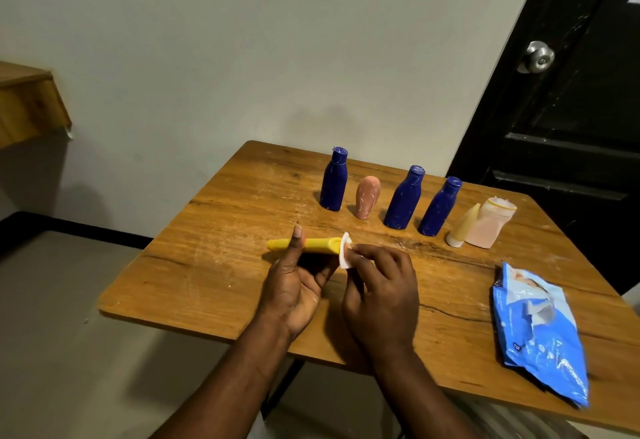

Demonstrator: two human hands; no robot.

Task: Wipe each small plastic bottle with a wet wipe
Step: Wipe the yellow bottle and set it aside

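Fingers (360, 255) of the right hand (381, 293) are pinched on a small white wet wipe (345, 254), pressed to one end of the smooth yellow bottle (304, 243). That bottle is gripped lying sideways in the left hand (294, 286), over the desk (207, 265) middle. Firm strokes along its length while it is turned would probably serve best.
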